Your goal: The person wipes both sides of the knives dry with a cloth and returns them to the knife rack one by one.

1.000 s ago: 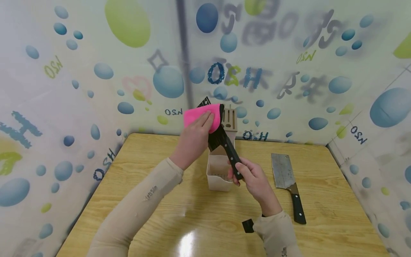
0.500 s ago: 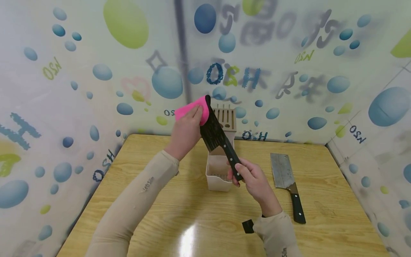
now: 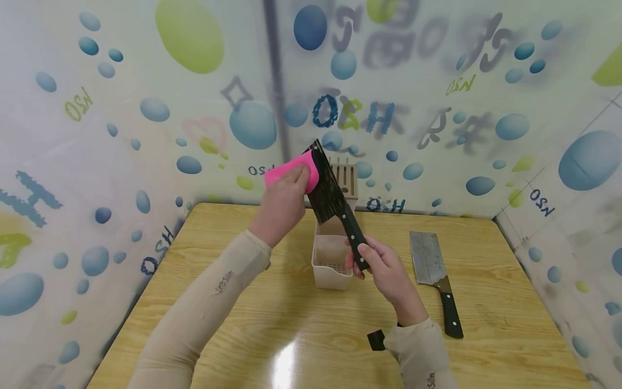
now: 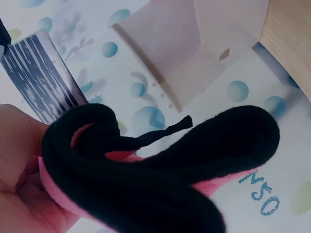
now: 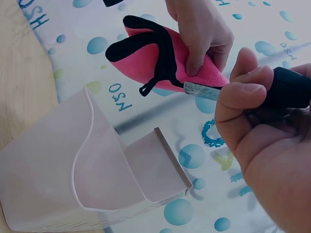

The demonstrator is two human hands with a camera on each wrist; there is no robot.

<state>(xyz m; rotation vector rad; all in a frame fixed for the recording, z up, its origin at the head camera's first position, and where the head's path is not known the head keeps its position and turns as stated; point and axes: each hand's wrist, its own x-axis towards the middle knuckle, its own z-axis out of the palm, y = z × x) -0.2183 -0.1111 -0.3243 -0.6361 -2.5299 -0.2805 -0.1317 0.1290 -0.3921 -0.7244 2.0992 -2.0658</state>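
While right hand point(image 3: 386, 270) grips cleaver point(image 3: 336, 203) | blade point(image 3: 326, 190) slants beyond it

The left grip point(image 3: 282, 201) is held curled mid-frame, the right grip point(image 3: 384, 266) lower and rightward; both forearms point(image 3: 214, 302) are extended.

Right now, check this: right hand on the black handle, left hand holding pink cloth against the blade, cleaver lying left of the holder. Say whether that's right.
Wrong side: the head view shows the cleaver right of the holder. Rest holds: right hand on the black handle, left hand holding pink cloth against the blade.
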